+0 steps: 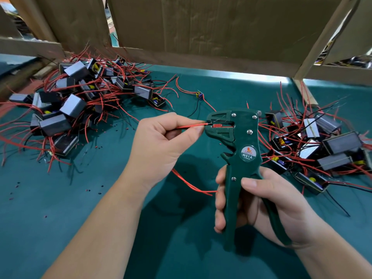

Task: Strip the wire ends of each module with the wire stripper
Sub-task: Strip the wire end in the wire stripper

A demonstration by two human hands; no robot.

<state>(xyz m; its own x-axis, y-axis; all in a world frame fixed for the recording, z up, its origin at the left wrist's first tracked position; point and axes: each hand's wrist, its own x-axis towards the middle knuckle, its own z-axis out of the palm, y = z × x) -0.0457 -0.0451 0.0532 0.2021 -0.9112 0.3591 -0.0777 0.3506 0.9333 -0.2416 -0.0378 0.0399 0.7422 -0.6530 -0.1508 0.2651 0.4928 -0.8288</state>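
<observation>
Here, red wire (pixel 191 126) inside wire stripper (pixel 247 140).

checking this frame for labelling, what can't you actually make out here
Head view only.
Tip of the red wire: inside the head of the wire stripper, too small to tell if bared.
The wire's module: out of sight, likely behind the left hand.
The stripper's handles: partly covered by the right hand.
The right pile of modules: cut off by the right edge.
Small print on the label: too small to read.

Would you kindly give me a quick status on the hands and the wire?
Right hand grips wire stripper. Left hand pinches red wire, end in its jaws. Nothing blocking.
</observation>
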